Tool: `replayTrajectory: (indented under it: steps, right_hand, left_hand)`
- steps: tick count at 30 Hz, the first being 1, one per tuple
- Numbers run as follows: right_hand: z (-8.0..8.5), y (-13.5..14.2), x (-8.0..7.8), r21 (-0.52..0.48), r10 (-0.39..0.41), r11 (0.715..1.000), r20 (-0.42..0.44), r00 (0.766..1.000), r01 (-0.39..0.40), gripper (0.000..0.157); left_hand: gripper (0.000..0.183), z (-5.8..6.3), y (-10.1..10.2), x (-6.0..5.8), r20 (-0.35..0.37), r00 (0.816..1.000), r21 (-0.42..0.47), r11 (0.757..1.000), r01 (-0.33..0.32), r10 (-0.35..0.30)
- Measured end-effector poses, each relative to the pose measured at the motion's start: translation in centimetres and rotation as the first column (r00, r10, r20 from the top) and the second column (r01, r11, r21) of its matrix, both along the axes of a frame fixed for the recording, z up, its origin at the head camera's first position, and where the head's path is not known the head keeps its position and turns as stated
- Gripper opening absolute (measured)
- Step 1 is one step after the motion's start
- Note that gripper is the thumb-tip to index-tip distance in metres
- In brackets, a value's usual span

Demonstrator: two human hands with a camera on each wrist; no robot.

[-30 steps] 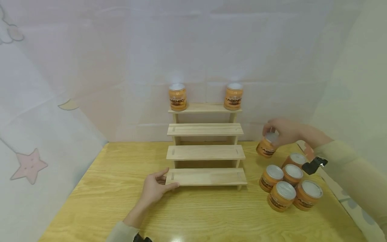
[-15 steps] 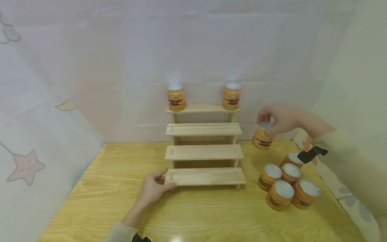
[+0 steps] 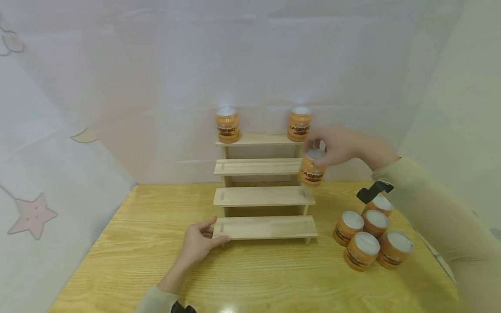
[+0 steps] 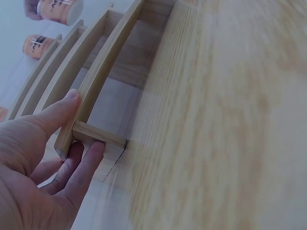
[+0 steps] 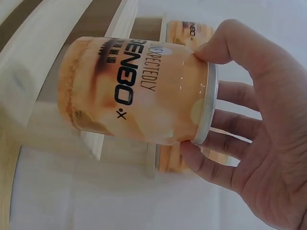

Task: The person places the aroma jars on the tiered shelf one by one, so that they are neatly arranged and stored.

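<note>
A four-step wooden display rack [image 3: 266, 196] stands on the table. My left hand [image 3: 198, 241] grips the left end of its lowest step; in the left wrist view the thumb lies on top and fingers curl under the end [image 4: 91, 139]. My right hand [image 3: 336, 145] holds an orange can [image 3: 312, 170] by its silver top rim, thumb and fingers on either side. This can [image 5: 134, 91] hangs in the air in front of the right ends of the middle steps. Two like cans stand on the top step, one at the left end [image 3: 227, 126], one at the right [image 3: 299, 124].
Several more orange cans [image 3: 362, 251] stand grouped on the wooden table [image 3: 156, 269] at the right, below my right forearm. Pale cloth [image 3: 266, 65] hangs close behind the rack. Another patterned cloth [image 3: 39, 152] covers the left side.
My right hand has lifted the can from above the table's right side and carried it left to the rack. The left hand keeps its grip on the lowest step.
</note>
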State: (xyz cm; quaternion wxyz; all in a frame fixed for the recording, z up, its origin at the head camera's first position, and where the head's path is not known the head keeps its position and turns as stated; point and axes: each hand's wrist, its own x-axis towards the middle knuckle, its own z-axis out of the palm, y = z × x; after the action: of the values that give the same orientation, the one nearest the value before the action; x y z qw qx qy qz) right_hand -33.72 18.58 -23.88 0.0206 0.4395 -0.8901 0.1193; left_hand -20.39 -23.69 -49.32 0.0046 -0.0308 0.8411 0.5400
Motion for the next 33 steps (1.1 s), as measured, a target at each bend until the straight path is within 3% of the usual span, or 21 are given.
replayTrajectory:
  steps: [18,27,33]
  right_hand:
    - [-0.3,-8.7,-1.7,-0.073,-0.018,0.997,-0.055,0.998,0.013,0.024]
    - [-0.7,-12.9,-2.4,-0.202,-0.022,0.979,-0.019,1.000,0.018,0.031]
    - [-0.9,-16.3,-2.4,-0.231,-0.047,0.972,-0.070,0.996,0.029,0.031]
  left_hand:
    - [0.090,-0.3,-0.4,-0.4,-0.006,1.000,-0.016,1.000,0.001,-0.001]
    - [0.090,-0.4,-0.5,-0.3,0.002,1.000,-0.024,1.000,-0.005,0.005]
    - [0.089,-0.2,-0.6,-0.3,-0.006,1.000,-0.014,1.000,0.003,-0.003]
